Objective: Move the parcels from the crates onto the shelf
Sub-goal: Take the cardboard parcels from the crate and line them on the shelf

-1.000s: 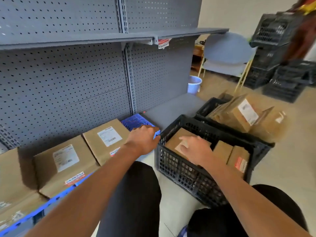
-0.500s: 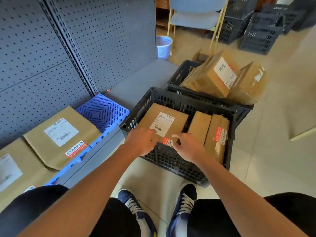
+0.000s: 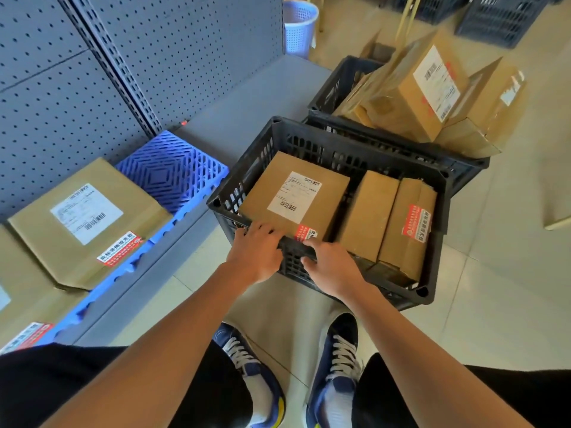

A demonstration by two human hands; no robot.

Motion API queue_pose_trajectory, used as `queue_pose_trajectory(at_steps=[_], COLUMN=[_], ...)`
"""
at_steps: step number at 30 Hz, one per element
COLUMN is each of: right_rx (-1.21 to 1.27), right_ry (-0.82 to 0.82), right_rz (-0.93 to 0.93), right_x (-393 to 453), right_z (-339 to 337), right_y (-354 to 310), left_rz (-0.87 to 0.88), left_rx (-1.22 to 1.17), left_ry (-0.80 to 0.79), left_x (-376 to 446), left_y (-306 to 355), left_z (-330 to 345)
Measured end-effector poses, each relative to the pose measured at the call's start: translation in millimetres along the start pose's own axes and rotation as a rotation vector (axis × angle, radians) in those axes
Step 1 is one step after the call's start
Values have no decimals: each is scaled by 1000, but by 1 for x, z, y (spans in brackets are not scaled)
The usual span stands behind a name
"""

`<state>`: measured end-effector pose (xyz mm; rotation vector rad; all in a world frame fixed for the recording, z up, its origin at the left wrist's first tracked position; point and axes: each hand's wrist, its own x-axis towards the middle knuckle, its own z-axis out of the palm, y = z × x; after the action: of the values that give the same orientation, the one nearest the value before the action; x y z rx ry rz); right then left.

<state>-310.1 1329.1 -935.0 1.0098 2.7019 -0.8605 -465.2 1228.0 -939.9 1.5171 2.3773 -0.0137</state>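
Note:
A black crate (image 3: 355,140) stands on the floor in front of me. It holds a flat brown parcel (image 3: 293,196) with a white label, and two narrower parcels (image 3: 367,214) (image 3: 408,223) standing on edge to its right. My left hand (image 3: 256,251) curls over the crate's near rim, just below the flat parcel's near edge. My right hand (image 3: 332,267) pinches the same rim beside it, index finger close to the parcel's red sticker. On the grey bottom shelf (image 3: 247,97) to the left, a labelled parcel (image 3: 86,217) lies on a blue plastic mat (image 3: 173,171).
A second black crate (image 3: 333,84) behind the first is piled with tilted parcels (image 3: 411,91). Another parcel (image 3: 18,291) lies at the shelf's left edge. A lavender basket (image 3: 298,24) and dark stacked crates (image 3: 500,17) stand at the back. My shoes (image 3: 247,359) are below the crate.
The view has tipped down toward the crate. Both hands have drawn back from the flat parcel's top to the crate's near rim.

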Motion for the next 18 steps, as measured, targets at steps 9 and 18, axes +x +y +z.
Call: queue_pose_trajectory(at_steps=[9, 18], right_rx=[53, 196], right_ry=[50, 55], right_rz=[49, 129], right_x=[-12, 22], right_z=[0, -5], right_y=[8, 25], left_rz=[-19, -68], left_rx=[-19, -163], left_ry=[-16, -10], left_x=[-14, 17], left_y=[14, -2], left_z=[2, -13])
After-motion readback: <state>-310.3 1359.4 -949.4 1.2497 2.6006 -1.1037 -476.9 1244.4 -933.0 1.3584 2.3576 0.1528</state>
